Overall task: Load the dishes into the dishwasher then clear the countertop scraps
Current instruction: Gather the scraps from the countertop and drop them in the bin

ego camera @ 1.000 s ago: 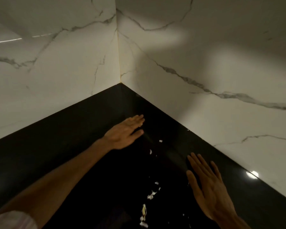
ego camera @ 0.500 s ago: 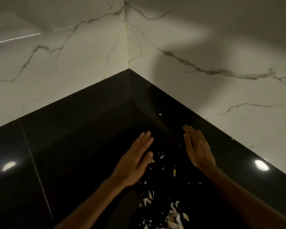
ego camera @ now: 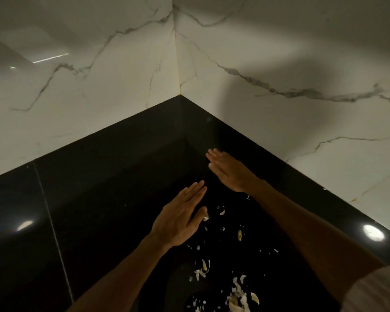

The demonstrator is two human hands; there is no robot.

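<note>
black countertop [ego camera: 99, 199], scraps [ego camera: 236, 296] between flat left hand [ego camera: 180, 219] and right hand [ego camera: 230, 171]

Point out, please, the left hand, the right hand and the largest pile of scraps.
left hand [ego camera: 178, 218]: head view, back of the hand.
right hand [ego camera: 229, 168]: head view, back of the hand.
largest pile of scraps [ego camera: 240, 300]: head view, middle of the heap.

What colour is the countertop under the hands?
Glossy black countertop, seen from the head view, strewn with pale scraps.
</note>
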